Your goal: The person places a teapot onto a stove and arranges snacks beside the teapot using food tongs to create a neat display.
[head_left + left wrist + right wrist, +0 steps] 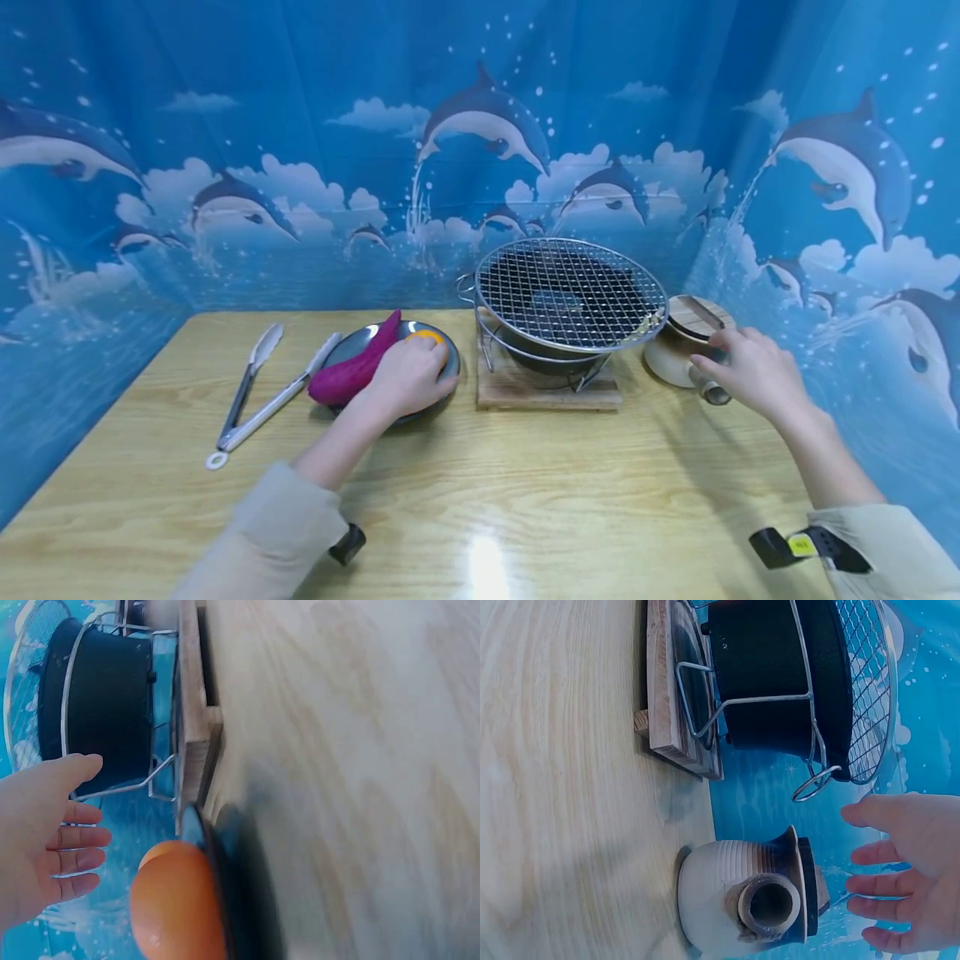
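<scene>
My left hand point(411, 372) is over a dark plate point(450, 385) on the left half of the table. An orange point(178, 904) lies on that plate below the hand; the left wrist view shows the fingers relaxed and apart from it. Beside it a long purple vegetable point(348, 379) with a pointed end lies across the plate. At the right, my right hand point(761, 375) hovers by a cream and brown clay teapot point(724, 892) with a lid and a short side spout. Its fingers extend loosely towards the lid point(693, 315), holding nothing.
Between the hands a round wire grill rack point(570, 292) tops a black stove point(769, 675) in a wire frame, on a wooden board point(495, 392). Metal tongs point(273, 404) lie spread at the left. A dolphin-print curtain point(300, 108) hangs behind the table.
</scene>
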Demonstrator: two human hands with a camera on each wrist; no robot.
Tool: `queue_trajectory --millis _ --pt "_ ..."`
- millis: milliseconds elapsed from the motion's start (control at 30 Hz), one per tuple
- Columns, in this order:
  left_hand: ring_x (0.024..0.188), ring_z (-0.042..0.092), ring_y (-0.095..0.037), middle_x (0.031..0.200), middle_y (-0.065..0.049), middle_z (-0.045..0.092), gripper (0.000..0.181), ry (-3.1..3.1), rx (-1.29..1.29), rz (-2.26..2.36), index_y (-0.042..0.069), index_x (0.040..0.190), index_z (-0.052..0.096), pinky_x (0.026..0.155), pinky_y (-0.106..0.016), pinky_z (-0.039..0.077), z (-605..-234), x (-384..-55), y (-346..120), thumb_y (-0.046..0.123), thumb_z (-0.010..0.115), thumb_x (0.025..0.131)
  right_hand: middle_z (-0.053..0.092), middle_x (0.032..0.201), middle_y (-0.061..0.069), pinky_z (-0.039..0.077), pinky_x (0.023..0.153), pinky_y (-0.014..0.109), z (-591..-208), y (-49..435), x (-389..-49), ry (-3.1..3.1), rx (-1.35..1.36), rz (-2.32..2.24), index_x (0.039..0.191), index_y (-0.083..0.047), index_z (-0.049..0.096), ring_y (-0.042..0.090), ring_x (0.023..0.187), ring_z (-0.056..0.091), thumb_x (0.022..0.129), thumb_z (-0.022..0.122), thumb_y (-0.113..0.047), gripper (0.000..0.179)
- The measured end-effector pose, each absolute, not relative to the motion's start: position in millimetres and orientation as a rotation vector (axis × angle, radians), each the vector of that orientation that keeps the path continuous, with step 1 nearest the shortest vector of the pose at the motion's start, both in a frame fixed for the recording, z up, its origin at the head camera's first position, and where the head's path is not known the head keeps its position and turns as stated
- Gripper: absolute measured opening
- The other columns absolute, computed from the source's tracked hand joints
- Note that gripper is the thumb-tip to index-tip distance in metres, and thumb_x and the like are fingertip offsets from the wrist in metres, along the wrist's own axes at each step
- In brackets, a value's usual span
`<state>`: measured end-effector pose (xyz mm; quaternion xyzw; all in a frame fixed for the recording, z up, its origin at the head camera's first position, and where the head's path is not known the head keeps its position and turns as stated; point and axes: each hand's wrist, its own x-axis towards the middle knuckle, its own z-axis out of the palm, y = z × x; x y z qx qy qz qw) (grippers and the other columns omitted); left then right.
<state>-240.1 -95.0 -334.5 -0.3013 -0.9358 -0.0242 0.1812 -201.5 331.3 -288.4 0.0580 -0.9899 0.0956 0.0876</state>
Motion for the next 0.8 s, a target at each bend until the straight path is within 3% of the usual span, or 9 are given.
queue_trajectory --millis 167,367,567,800 --pt "0.07 0.055 -0.025 0.07 -0.005 0.05 0.031 -2.701 -0.877 -0.092 0.008 0.076 0.055 0.061 -0.038 0.047 -343.7 -241.2 -82.9 0.037 0.067 0.082 0.052 0.106 0.03 0.04 0.064 0.053 -290.0 335.8 -199.8 -2.971 0.122 0.288 0.117 0.008 0.054 0.044 0.093 0.05 0.086 0.058 -0.047 0.063" --pt "0.078 0.055 -0.024 0.078 -0.005 0.056 0.032 -2.771 -0.913 -0.092 0.006 0.083 0.06 0.076 -0.037 0.045 -351.5 -244.0 -71.2 0.038 0.066 0.083 0.052 0.104 0.03 0.042 0.068 0.054 -296.1 343.8 -199.0 -3.002 0.075 0.355 0.117 0.011 0.051 0.043 0.092 0.05 0.085 0.051 -0.061 0.078" --pt "0.077 0.055 -0.024 0.08 -0.008 0.057 0.03 -2.726 -1.006 -0.068 0.003 0.087 0.063 0.07 -0.035 0.047 -358.2 -247.4 -59.3 0.032 0.069 0.082 0.054 0.108 0.033 0.042 0.072 0.057 -306.0 353.0 -201.6 -3.002 0.074 0.419 0.116 0.011 0.052 0.046 0.095 0.051 0.086 0.051 -0.058 0.076" --pt "0.08 0.056 -0.024 0.081 -0.005 0.055 0.026 -2.713 -1.097 -0.011 0.01 0.077 0.06 0.067 -0.037 0.046 -365.4 -247.5 -46.3 0.035 0.067 0.082 0.048 0.115 0.039 0.041 0.075 0.059 -315.7 357.8 -206.3 -3.041 0.037 0.458 0.124 0.015 0.043 0.053 0.1 0.047 0.088 0.048 -0.057 0.08"
